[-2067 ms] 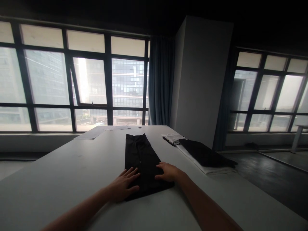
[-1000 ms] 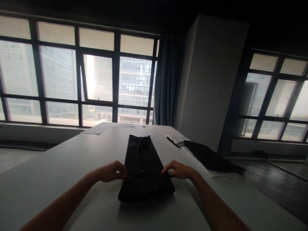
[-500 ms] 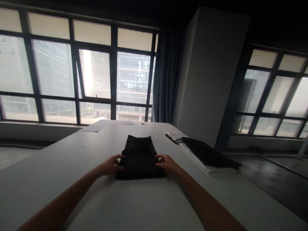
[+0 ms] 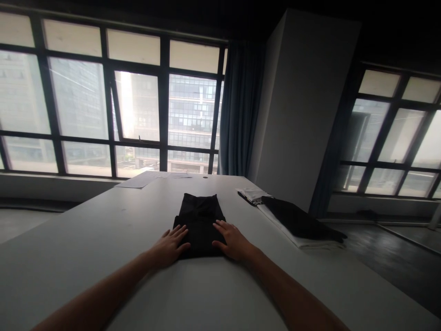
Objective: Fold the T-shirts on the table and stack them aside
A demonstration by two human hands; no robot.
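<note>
A black garment [image 4: 200, 216] lies folded into a short block in the middle of the white table [image 4: 103, 239]. My left hand [image 4: 169, 246] rests flat on its near left corner, fingers spread. On the near right corner my right hand [image 4: 231, 240] presses down the same way, palm flat. Neither hand grips the cloth.
A stack of folded clothes [image 4: 299, 223], black on top of white, lies along the table's right edge. Sheets of paper [image 4: 144, 178] lie at the far end. Beyond are large windows, a blue curtain [image 4: 237, 110] and a white pillar [image 4: 296, 110].
The garment went from a long strip to a short block: both hands lifted its near end, folded it away from me, then came down flat on the fold.
</note>
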